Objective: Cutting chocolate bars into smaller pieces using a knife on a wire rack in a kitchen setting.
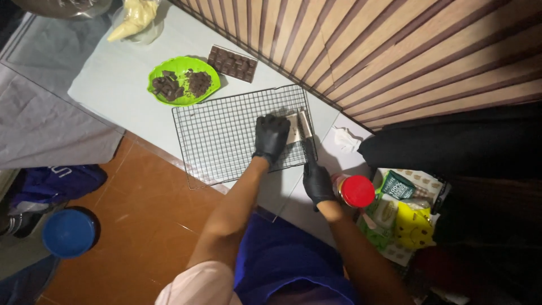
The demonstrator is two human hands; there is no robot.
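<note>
— How are your hands sitting right now?

— Your left hand (271, 137), in a black glove, is reaching forward with the arm nearly straight, fingers (265, 125) spread and pressing down on a pale slab (294, 135) lying on the rack (226, 138). Your right hand (317, 182), gloved too, is closing around the handle of a knife (306, 131); the blade is lying across the slab's far end, pointing away from you.

— Where is the slab on the rack?

— It is sitting at the rack's right end, close to the corner by the wall (395, 51).

— And what room are you getting around it?

— The rack is overhanging the bench's (113, 79) near edge at its lower left corner. Its left part is lying bare. A green plate (182, 82) of chocolate pieces is sitting just beyond the far left corner, a chocolate bar (232, 63) beside it. A red-lidded jar (355, 191) is standing just right of your right hand, with packets (403, 217) crowding behind it.
</note>
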